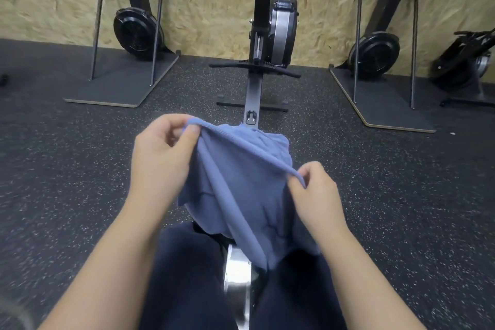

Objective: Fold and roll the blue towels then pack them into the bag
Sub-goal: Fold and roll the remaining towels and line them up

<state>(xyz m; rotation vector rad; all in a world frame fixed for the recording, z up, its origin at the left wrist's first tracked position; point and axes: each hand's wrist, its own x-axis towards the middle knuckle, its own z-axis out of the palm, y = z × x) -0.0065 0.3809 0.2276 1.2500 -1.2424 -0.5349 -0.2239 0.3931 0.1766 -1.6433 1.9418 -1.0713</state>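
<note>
- Blue towel (241, 190) is held up in mid-air over the person's lap, just past the knees, stretched along one hemmed edge that runs from about 10 o'clock down to 4 o'clock.
- Left hand (163, 153) pinches the far corner between thumb and fingers, and the right hand (316, 193) pinches the near corner the same way. Looks to me like the edge is being pulled taut so the cloth hangs flat enough to start a fold.
- Cloth itself is soft, a dusty blue, with a thick seam along the top and the rest drooping in loose wrinkles, bunched at 12 o'clock. Not folded yet as far as I can tell.
- Rowing machine (270, 27) sits dead ahead at 12 o'clock, its rail (237, 276) running back between the legs.
- Black speckled floor (80, 169) all around, more fan machines against the chipboard wall at 11 and 1 o'clock.
- No bag anywhere in view.
</note>
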